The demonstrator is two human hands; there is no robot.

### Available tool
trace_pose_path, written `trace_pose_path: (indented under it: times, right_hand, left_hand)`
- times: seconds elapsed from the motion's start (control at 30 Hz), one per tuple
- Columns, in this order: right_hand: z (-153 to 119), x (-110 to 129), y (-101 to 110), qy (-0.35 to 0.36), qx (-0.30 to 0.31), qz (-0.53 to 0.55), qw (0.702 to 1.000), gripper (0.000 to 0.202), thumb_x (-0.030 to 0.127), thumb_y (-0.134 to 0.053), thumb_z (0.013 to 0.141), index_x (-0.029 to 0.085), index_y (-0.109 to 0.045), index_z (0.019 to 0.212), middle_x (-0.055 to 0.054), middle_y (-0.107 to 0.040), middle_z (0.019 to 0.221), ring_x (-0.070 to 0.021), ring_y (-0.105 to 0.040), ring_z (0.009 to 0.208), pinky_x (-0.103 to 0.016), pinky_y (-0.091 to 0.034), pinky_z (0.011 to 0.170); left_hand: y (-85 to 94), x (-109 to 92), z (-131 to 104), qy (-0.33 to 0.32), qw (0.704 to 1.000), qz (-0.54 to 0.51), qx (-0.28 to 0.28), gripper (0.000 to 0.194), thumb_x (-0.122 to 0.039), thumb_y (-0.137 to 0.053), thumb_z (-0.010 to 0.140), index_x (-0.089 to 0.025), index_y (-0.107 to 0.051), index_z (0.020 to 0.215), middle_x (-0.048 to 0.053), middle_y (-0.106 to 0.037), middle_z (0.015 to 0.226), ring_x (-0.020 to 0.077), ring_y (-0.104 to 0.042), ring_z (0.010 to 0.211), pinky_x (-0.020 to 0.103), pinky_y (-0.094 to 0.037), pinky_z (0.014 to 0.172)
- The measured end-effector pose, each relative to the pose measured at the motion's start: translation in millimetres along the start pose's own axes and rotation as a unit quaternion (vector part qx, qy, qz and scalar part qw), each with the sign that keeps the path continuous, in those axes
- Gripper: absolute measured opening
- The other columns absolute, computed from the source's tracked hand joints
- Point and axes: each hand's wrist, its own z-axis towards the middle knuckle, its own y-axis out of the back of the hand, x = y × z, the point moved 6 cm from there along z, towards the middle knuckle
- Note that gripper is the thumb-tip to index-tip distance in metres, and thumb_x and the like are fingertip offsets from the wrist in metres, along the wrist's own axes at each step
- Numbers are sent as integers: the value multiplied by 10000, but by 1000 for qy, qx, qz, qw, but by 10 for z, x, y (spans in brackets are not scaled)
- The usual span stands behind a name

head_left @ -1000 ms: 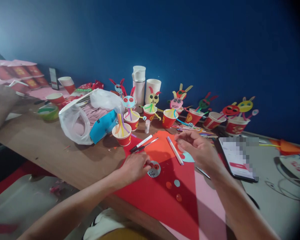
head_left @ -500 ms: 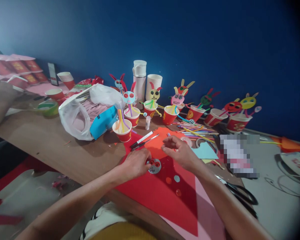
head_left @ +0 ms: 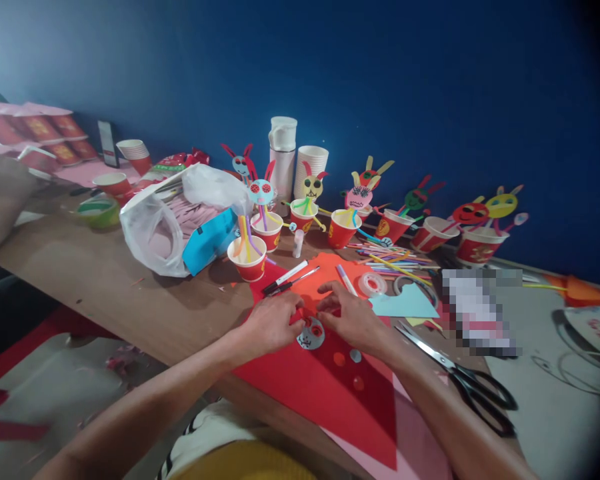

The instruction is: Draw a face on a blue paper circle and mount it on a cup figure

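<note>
Labels first: gold emblems on the red paper cups, too small to read; the phone is blurred out, so no words from it.

From my end of the head camera, the paper face lies on the red sheet, near its far edge, between the two hands. It is a pale round disc, so I log no long axis; its two red eyes are toward the far side, its drawn mouth toward the wearer, slightly left.

Left hand: palm down, fingers curled at the disc's upper left edge. Right hand: just beyond the disc's right side, fingers curved, index and thumb apart. Whether either pinches anything, I cannot tell.

Counts: three small discs right of the face, two orange, one pale blue. Three pens near the orange sheet, one partly behind the right hand. One tape roll. One pair of black-handled scissors, blades pointing away and left. Eight eared paper faces stand in cups along the back of the table; one nearer cup holds only coloured strips.
</note>
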Motion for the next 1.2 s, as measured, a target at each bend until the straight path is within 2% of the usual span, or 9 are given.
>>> trace_pose_path:
  times: [0.13, 0.37, 0.53, 0.63, 0.77, 0.9, 1.07, 1.2]
  right_hand:
    - [-2, -22, -64, 8, 19, -43, 999, 377, 206, -531, 758, 211, -447, 1126, -18, -701, 919, -188, -630, 856, -270, -400, 683]
    - [-55, 72, -122, 38, 17, -110, 993, 386, 226, -548, 757, 178, -458, 1129, -69, -688, 941, -232, -624, 878, -282, -374, 692]
    - [-92, 174, -165, 53, 16, -198, 979, 418, 238, -545, 752, 154, -467, 1154, -117, -664, 974, -294, -598, 922, -342, -353, 729]
    - [-101, 205, -194, 48, 19, -216, 975, 422, 246, -562, 728, 149, -482, 1131, -131, -648, 985, -316, -587, 927, -357, -343, 727]
    - [-107, 177, -212, 28, 29, -190, 981, 394, 220, -547, 728, 168, -466, 1110, -113, -649, 970, -294, -598, 891, -328, -338, 682]
    - [-110, 123, -206, 27, 28, -115, 993, 372, 192, -516, 762, 194, -424, 1123, -72, -658, 952, -242, -606, 882, -290, -346, 668]
    - [-83, 71, -207, 21, 16, -35, 999, 322, 233, -497, 805, 201, -412, 1114, -46, -660, 927, -207, -615, 835, -284, -373, 672]
    - [-61, 62, -221, 15, 15, -10, 1000, 328, 138, -465, 770, 205, -422, 1088, -32, -660, 888, -177, -613, 772, -269, -388, 644]
  left_hand:
    - [7, -15, -4, -15, 1000, 18, 15, 168, -286, -501, 761, -183, -579, 868, 49, -632, 890, 199, -600, 786, 273, -430, 656]
    - [-29, -19, -121, -39, 999, 21, 31, 334, -269, -590, 734, -220, -536, 1061, 63, -579, 1119, 236, -555, 1019, 310, -432, 843]
    - [-57, 14, -156, -42, 998, 40, 34, 269, -281, -572, 747, -199, -542, 1001, 73, -585, 1067, 245, -576, 964, 327, -450, 802]
    - [-61, 11, -156, -49, 997, 49, 23, 246, -269, -566, 736, -184, -536, 965, 79, -585, 1038, 248, -584, 933, 328, -457, 767]
    - [-55, -11, -170, -50, 997, 56, 18, 237, -257, -547, 733, -186, -534, 959, 74, -588, 1019, 241, -587, 909, 316, -457, 738]
    - [-50, -21, -185, -37, 998, 54, 17, 228, -273, -539, 738, -191, -546, 951, 67, -594, 997, 235, -595, 878, 310, -456, 703]
    - [-52, -25, -183, -31, 998, 41, 21, 228, -264, -540, 736, -195, -561, 952, 66, -599, 1007, 239, -596, 898, 310, -453, 726]
    - [-23, -6, -176, -21, 1000, 9, 19, 226, -290, -531, 760, -200, -564, 964, 62, -607, 1005, 226, -595, 881, 299, -446, 729]
